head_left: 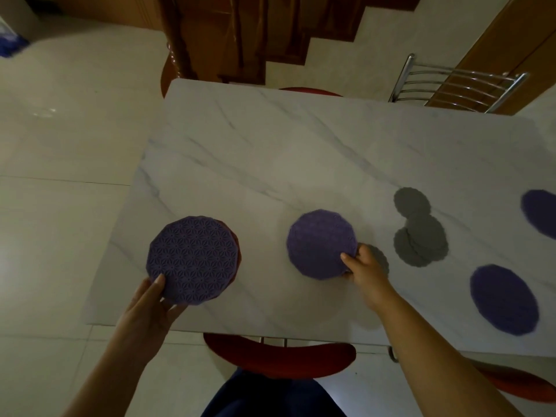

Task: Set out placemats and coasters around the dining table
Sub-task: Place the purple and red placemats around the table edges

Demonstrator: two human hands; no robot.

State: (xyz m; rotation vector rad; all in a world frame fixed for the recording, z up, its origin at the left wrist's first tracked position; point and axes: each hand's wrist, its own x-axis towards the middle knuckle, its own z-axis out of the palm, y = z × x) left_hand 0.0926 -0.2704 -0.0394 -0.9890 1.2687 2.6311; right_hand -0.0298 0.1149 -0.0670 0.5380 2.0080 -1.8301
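My left hand (150,308) grips a small stack of round purple patterned placemats (192,260) by its near edge, over the left front of the marble table (270,152). My right hand (365,269) pinches the right edge of another purple placemat (320,243) at the table's front middle. A grey coaster (379,259) peeks out from behind that hand. Right of it, three grey coasters (421,230) overlap in a loose pile. Two more purple placemats lie flat further right, one near the front edge (504,299) and one at the frame's right border (540,212).
A red chair seat (279,356) sits tucked under the near edge, another red seat (517,383) at the lower right. A chrome chair back (451,85) stands at the far right corner. Wooden stairs (240,34) rise behind the table. Tiled floor lies to the left.
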